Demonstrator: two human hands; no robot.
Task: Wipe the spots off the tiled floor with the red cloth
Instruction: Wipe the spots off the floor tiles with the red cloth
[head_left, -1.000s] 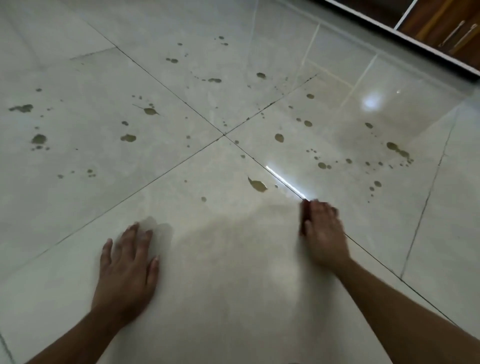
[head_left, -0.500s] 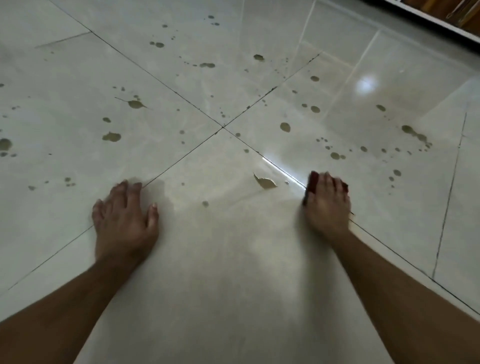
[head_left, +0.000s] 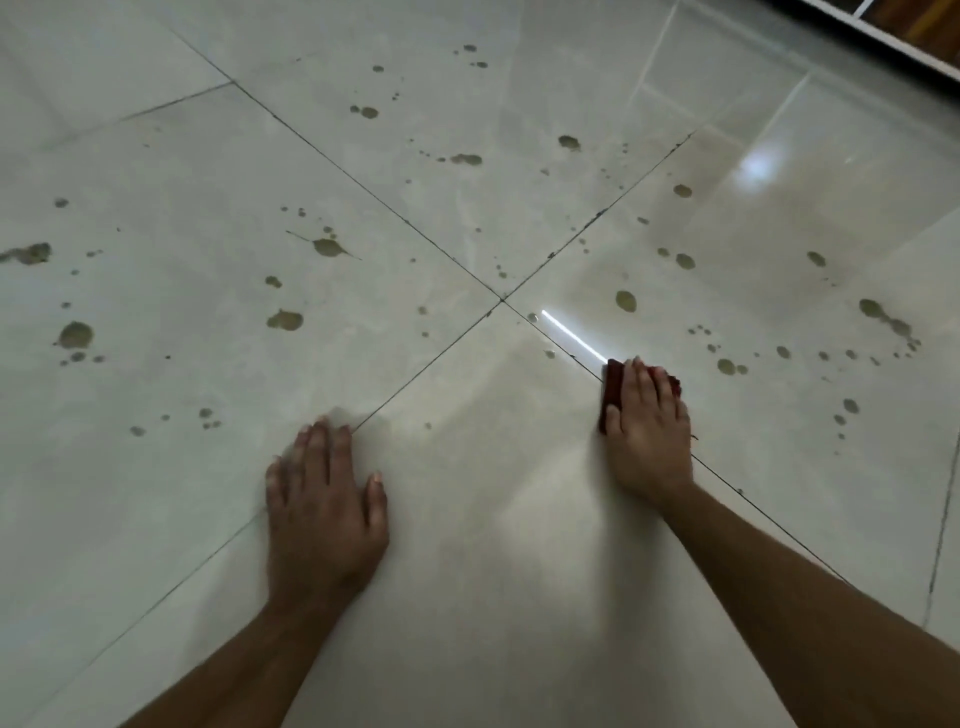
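Note:
Pale glossy tiles (head_left: 467, 545) carry many brownish-green spots, such as one (head_left: 284, 320) on the left tile and one (head_left: 625, 300) on the right tile. My right hand (head_left: 647, 431) presses flat on the red cloth (head_left: 614, 387), which lies on a grout line and shows only at its left edge and beyond my fingertips. A small spot (head_left: 549, 354) lies just ahead and left of the cloth. My left hand (head_left: 324, 499) rests palm down on the near tile, fingers spread, holding nothing.
Four tiles meet at a grout crossing (head_left: 502, 300) ahead of my hands. A white skirting strip and dark wooden furniture (head_left: 883, 36) run along the far right corner. A bright reflected light streak (head_left: 571, 335) lies just ahead of the cloth.
My right hand has slid the cloth to the left along the grout line. The larger leaf-shaped spot that lay left of it no longer shows. My left hand stays planted.

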